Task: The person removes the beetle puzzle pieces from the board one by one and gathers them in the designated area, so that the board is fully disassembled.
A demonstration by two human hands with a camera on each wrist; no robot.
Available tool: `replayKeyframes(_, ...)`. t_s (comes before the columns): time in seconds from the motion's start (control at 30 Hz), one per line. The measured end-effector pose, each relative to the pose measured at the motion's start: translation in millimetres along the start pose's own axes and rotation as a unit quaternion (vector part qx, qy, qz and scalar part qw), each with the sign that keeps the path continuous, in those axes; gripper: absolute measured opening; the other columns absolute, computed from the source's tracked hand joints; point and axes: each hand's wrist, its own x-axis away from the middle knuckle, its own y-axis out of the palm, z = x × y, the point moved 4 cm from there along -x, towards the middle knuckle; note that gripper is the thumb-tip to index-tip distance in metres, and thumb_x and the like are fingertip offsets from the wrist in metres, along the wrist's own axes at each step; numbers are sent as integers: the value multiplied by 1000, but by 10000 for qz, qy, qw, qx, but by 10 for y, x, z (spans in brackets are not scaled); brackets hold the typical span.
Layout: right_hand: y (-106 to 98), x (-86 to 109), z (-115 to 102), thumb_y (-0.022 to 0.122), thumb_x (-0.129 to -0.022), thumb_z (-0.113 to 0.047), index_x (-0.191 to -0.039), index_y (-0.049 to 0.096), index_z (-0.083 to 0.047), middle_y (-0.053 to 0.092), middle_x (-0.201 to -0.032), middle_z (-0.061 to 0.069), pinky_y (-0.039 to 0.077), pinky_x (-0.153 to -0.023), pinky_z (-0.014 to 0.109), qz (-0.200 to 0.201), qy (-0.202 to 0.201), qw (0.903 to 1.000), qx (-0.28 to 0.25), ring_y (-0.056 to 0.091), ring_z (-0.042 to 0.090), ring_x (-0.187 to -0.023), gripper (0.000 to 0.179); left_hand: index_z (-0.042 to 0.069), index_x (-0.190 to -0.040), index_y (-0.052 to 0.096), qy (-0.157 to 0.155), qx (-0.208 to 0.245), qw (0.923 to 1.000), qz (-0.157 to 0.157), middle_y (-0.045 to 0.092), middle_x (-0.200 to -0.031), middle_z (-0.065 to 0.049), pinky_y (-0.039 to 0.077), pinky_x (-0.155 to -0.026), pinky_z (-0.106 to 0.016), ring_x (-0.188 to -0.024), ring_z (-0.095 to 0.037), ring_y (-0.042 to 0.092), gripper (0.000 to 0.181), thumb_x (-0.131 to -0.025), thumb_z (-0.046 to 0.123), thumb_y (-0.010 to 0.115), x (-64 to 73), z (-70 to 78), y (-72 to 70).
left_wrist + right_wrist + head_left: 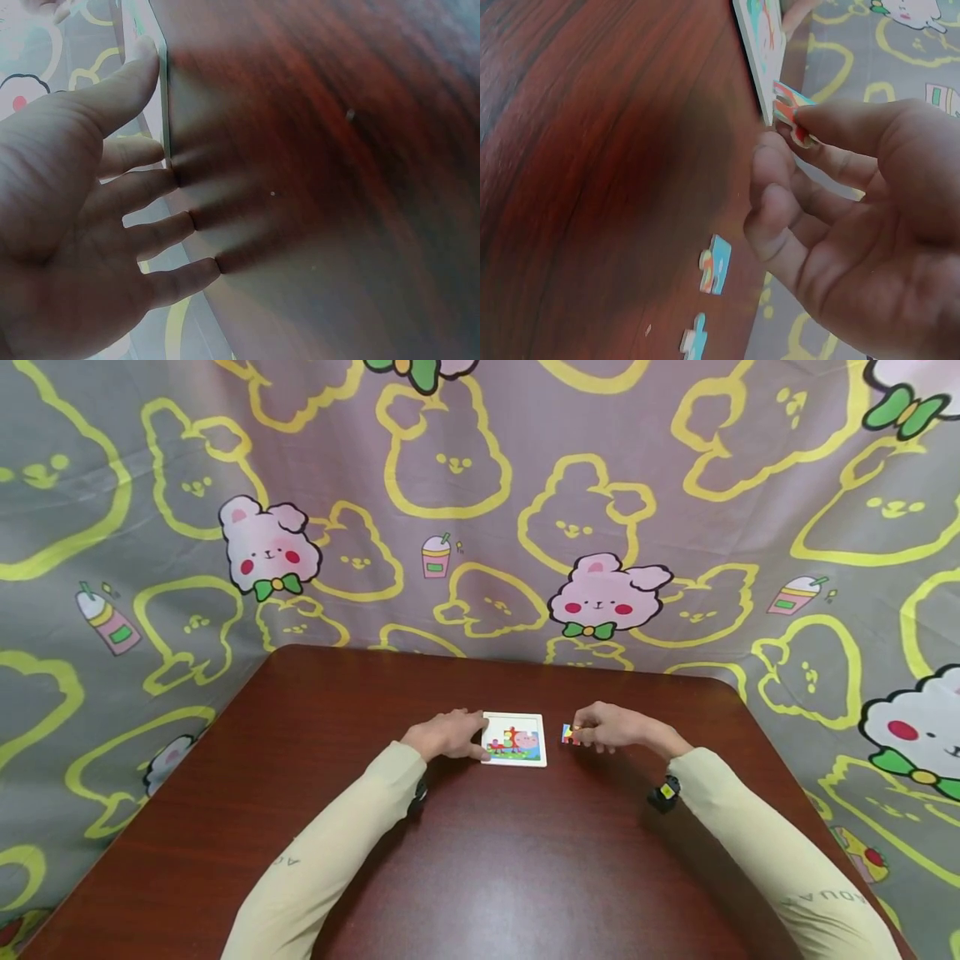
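Note:
A white-framed jigsaw puzzle board point(514, 762) lies flat on the table, partly filled with pieces that show a pink round face above green ground. At its left edge is my left hand point(450, 735). In the left wrist view its fingers point(171, 289) are spread and fairly straight, tips on the tabletop, and the thumb rests against the board's rim. Just right of the board, my right hand point(613, 727) pinches a colourful puzzle piece point(786, 106) between thumb and fingers.
Two loose puzzle pieces, one blue and orange point(718, 264) and one light blue point(695, 341), lie on the table in the right wrist view. The dark brown wooden table point(480, 860) meets a cartoon-printed curtain point(480, 485) behind and at the sides.

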Motion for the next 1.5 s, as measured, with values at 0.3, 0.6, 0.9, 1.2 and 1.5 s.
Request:
replayKeyframes(0.3,-71,101,79,61,-97,-14,-91,65,-4,63,-77,7,55,-53,38,-294,177,9993,177,62,19,-58,12,17,-145,47,-35,-14,10000,-23,35,-158,-8,37,-114,-50,-147,-32,32,65,-91,51,64,23,-1,-23)
replayKeyframes(0.6,-106,224,236,59,-97,-11,-90,61,-4,61,-75,7,56,-53,43,-277,368,9989,12,60,19,-56,10,17,-147,45,-7,-109,9999,-39,35,-158,-8,36,-114,-50,-146,-32,32,68,-91,52,63,24,16,-10)
replayKeyframes(0.9,-68,298,355,56,-99,-13,-91,62,-1,59,-70,5,55,-50,35,-524,601,9966,-209,58,17,-54,16,18,-148,43,-42,-24,10000,-64,35,-159,-7,36,-114,-50,-147,-31,31,69,-92,51,63,56,10,-4)
replayKeyframes(1.2,-65,325,401,61,-97,-13,-95,60,-2,62,-73,8,55,-51,35,-432,772,9955,-325,59,19,-56,11,19,-148,43,-8,15,10000,-56,33,-160,-7,35,-115,-49,-148,-31,30,68,-91,51,63,76,6,15)
replayKeyframes(1.5,-10,321,461,63,-96,-12,-94,51,-2,60,-68,7,51,-48,30,-466,1073,9902,-767,57,17,-51,16,19,-147,44,-5,-12,10000,-41,33,-160,-7,36,-114,-48,-147,-31,31,68,-91,52,63,83,-2,11)
